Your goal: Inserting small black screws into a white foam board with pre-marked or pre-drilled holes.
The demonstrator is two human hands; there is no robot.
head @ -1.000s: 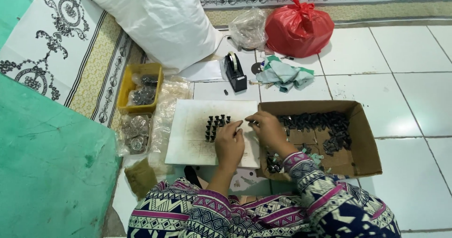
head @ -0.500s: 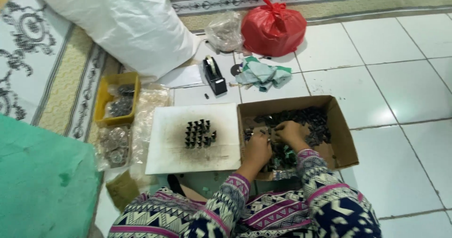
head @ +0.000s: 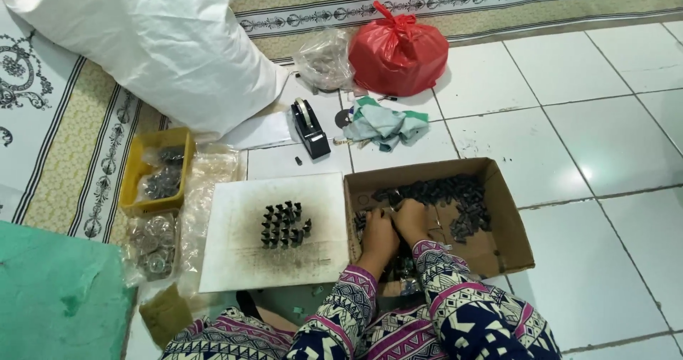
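Both hands reach into an open cardboard box [head: 512, 221] on the tiled floor. My left hand [head: 378, 233] and my right hand [head: 413, 218] rest side by side among small dark metal parts [head: 455, 196] heaped in the box. Their fingers are curled down into the pile; what they grip is hidden. To the left of the box lies a white board [head: 235, 253] smudged with dark marks. Several of the dark parts [head: 283, 225] stand upright on it in tight rows. Patterned sleeves cover both forearms.
A yellow tray [head: 134, 189] with bagged parts and clear plastic bags [head: 153, 242] sit left of the board. Behind are a black tape dispenser [head: 309, 126], a green cloth [head: 384, 122], a red bag [head: 398, 50], a clear bag [head: 324, 57], a big white sack [head: 156, 47]. A green surface [head: 57, 296] lies at lower left.
Both hands left the rows of parts on the white board and moved right into the cardboard box. The camera view shifted left and closer.
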